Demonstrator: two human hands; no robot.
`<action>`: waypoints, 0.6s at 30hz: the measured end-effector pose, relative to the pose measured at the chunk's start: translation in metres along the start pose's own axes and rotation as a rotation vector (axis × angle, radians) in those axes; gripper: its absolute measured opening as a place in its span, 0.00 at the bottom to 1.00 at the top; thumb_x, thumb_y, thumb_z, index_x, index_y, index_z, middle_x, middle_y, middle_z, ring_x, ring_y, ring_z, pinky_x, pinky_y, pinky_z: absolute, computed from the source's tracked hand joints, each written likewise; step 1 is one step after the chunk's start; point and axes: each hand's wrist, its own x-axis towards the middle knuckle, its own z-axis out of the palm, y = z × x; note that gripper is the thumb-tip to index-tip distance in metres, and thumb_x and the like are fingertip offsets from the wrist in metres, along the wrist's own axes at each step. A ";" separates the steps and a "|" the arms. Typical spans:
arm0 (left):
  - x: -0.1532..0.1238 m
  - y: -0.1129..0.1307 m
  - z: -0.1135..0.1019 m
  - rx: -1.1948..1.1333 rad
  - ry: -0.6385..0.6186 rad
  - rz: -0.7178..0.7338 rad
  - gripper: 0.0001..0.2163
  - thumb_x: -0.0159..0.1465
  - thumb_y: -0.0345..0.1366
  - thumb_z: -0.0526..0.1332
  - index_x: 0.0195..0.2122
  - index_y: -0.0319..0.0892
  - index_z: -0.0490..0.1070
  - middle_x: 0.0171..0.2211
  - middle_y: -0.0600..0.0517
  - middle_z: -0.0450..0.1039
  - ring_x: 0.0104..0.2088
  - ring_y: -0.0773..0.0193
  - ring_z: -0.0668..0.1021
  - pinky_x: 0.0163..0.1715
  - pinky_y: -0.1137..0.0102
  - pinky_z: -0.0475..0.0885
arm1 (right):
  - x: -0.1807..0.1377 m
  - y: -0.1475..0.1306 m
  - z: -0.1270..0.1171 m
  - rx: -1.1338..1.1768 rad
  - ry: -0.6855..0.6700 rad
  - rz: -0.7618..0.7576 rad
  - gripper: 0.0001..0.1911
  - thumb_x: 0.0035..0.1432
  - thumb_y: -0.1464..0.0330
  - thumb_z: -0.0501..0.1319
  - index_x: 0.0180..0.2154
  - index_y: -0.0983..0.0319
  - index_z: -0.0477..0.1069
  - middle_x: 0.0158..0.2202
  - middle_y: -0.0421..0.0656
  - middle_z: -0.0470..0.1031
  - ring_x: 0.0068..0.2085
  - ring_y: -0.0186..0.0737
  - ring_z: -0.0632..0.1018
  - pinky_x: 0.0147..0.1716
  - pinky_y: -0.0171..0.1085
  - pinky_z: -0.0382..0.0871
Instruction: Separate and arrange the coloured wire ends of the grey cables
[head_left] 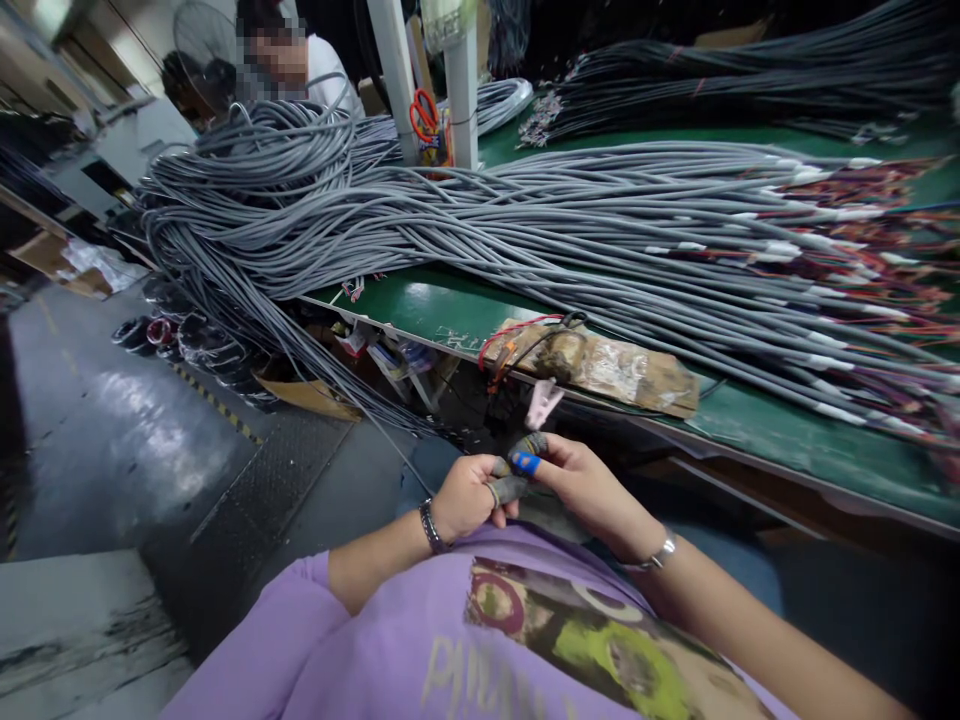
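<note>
The left hand [466,492] and right hand [581,488] meet, fingers pinched together, on what I can't tell. I'd keep the grey cable [409,465] toward ten o'clock slack.

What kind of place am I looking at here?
Probably a cable-making workshop or factory. Long gray cables with colored wire ends cover a green workbench, more dark cables lie behind, and striped tape marks the floor.
</note>
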 end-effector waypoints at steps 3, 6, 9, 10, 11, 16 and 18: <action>-0.001 0.001 -0.001 0.002 0.026 0.010 0.19 0.50 0.51 0.66 0.22 0.39 0.65 0.17 0.55 0.69 0.12 0.74 0.67 0.12 0.78 0.55 | 0.001 0.003 0.003 0.014 0.078 -0.005 0.15 0.44 0.57 0.70 0.25 0.61 0.73 0.24 0.40 0.73 0.26 0.35 0.70 0.29 0.35 0.65; -0.002 0.001 -0.002 0.001 0.047 0.020 0.19 0.50 0.51 0.66 0.21 0.39 0.65 0.17 0.55 0.69 0.12 0.75 0.67 0.12 0.78 0.54 | 0.005 0.008 0.001 0.136 0.219 0.015 0.15 0.44 0.58 0.69 0.24 0.61 0.70 0.22 0.37 0.69 0.24 0.33 0.67 0.27 0.34 0.64; -0.003 0.001 -0.002 -0.013 0.069 0.032 0.19 0.50 0.51 0.66 0.22 0.39 0.65 0.17 0.55 0.69 0.12 0.75 0.67 0.12 0.78 0.54 | 0.005 0.010 -0.006 0.282 0.273 0.058 0.18 0.44 0.54 0.69 0.24 0.60 0.69 0.21 0.37 0.67 0.24 0.32 0.67 0.27 0.35 0.65; -0.003 0.001 -0.002 -0.026 0.085 0.039 0.19 0.50 0.51 0.66 0.22 0.39 0.65 0.17 0.55 0.69 0.12 0.75 0.67 0.12 0.78 0.53 | 0.004 0.009 -0.008 0.305 0.246 0.084 0.19 0.43 0.53 0.69 0.25 0.61 0.70 0.23 0.38 0.68 0.25 0.32 0.68 0.28 0.35 0.67; -0.003 0.000 -0.002 -0.041 0.104 0.047 0.20 0.50 0.52 0.66 0.22 0.39 0.65 0.17 0.55 0.69 0.12 0.75 0.67 0.12 0.78 0.52 | 0.002 0.009 -0.009 0.309 0.204 0.114 0.20 0.42 0.52 0.70 0.26 0.61 0.71 0.24 0.39 0.70 0.26 0.33 0.69 0.29 0.36 0.67; -0.001 0.000 -0.001 -0.084 0.157 0.089 0.20 0.49 0.52 0.67 0.23 0.39 0.65 0.16 0.56 0.69 0.11 0.74 0.67 0.11 0.78 0.52 | -0.004 0.009 -0.007 0.162 0.068 0.121 0.20 0.37 0.55 0.74 0.28 0.62 0.74 0.26 0.39 0.72 0.27 0.33 0.68 0.28 0.34 0.64; -0.001 0.000 0.000 -0.085 0.163 0.103 0.19 0.50 0.51 0.67 0.22 0.39 0.65 0.16 0.56 0.68 0.11 0.74 0.67 0.11 0.78 0.53 | -0.004 0.009 -0.004 0.116 0.069 0.088 0.19 0.36 0.56 0.74 0.26 0.62 0.74 0.24 0.38 0.71 0.26 0.32 0.67 0.28 0.34 0.62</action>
